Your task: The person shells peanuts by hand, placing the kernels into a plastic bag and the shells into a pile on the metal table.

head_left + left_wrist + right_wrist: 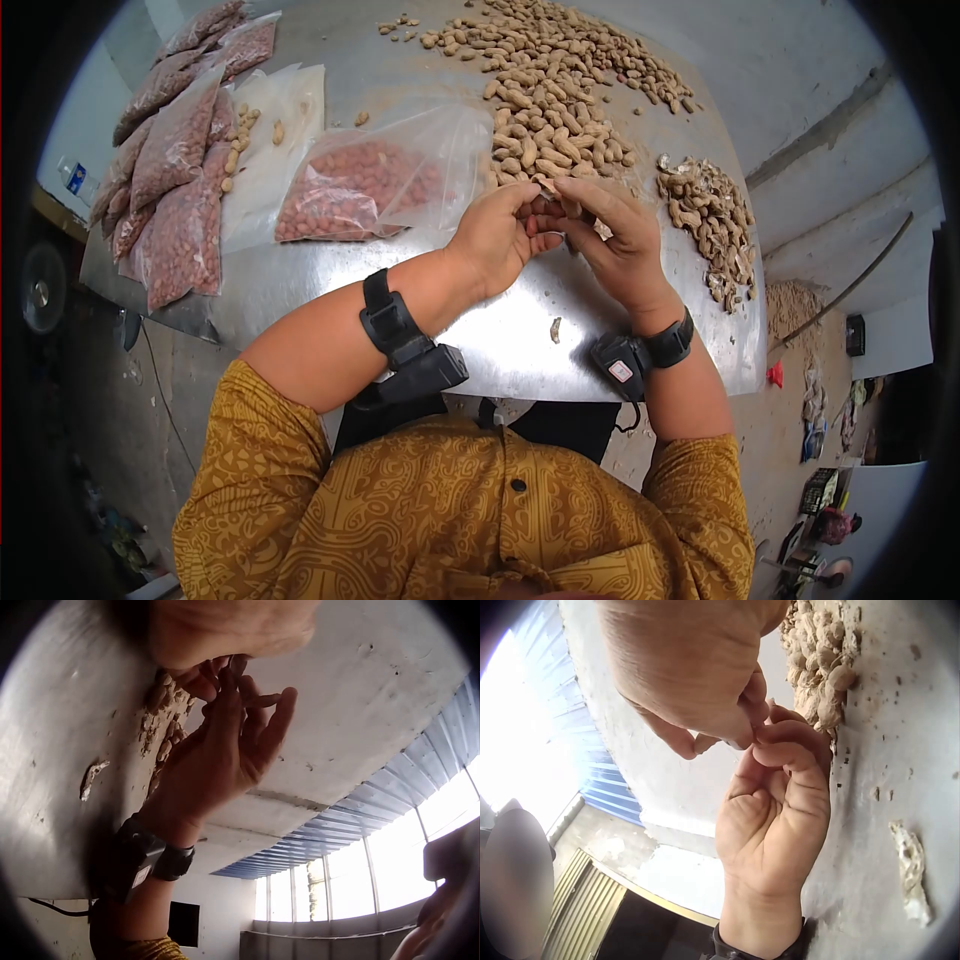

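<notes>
Over the near part of the metal table, my left hand (490, 238) and right hand (622, 245) meet at the fingertips. Both pinch a peanut (547, 187) between thumbs and forefingers, mostly covered by the fingers. A pale piece of shell (602, 229) shows by the right hand's curled fingers. In the right wrist view the left hand (772, 825) has its palm turned up with bent fingers. From the left wrist, the right hand (217, 750) appears with its outer fingers spread. Just beyond the hands lies a heap of unshelled peanuts (560, 130).
Empty shells (705, 220) are piled at the right edge of the table. One loose shell (555, 330) lies near the front edge. An open clear bag of red kernels (360, 190) sits left of the heap. Filled bags (180, 150) are stacked at far left.
</notes>
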Available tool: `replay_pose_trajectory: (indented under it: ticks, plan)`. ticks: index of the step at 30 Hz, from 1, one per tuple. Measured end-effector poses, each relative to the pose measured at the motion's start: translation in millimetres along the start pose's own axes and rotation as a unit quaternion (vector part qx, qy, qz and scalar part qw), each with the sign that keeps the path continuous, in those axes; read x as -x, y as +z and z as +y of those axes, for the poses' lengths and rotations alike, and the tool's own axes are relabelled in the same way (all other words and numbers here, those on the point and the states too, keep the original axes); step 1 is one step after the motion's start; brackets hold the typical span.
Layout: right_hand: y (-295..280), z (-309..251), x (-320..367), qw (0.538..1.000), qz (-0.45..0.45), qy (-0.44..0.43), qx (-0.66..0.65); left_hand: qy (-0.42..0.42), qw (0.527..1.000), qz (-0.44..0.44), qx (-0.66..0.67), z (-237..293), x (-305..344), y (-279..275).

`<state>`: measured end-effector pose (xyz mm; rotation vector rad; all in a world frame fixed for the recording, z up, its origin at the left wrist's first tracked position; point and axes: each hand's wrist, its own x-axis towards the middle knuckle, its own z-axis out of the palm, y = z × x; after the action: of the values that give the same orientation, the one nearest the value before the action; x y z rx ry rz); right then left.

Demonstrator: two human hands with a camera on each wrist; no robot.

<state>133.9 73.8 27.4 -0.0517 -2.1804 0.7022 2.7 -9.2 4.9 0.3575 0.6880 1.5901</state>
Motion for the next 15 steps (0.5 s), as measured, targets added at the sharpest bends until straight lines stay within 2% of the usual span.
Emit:
replay_pose_trajectory:
  ticks: [7,10,13,15]
  plan:
    - [0,1,2,0.998,0.013,0.059,-0.011,-0.040,0.999,0.007,0.009,-6,-8,-9]
    - [-1,8,2,0.996,0.060,0.058,0.041,-0.032,0.995,-0.056,-0.075,-4,-3,-6]
    - [-2,10,4,0.993,0.080,0.092,0.008,-0.035,0.992,-0.090,-0.086,-7,-3,-4]
    - [-15,17,2,0.986,0.110,0.089,0.088,-0.013,0.993,-0.062,-0.098,-6,-3,-5]
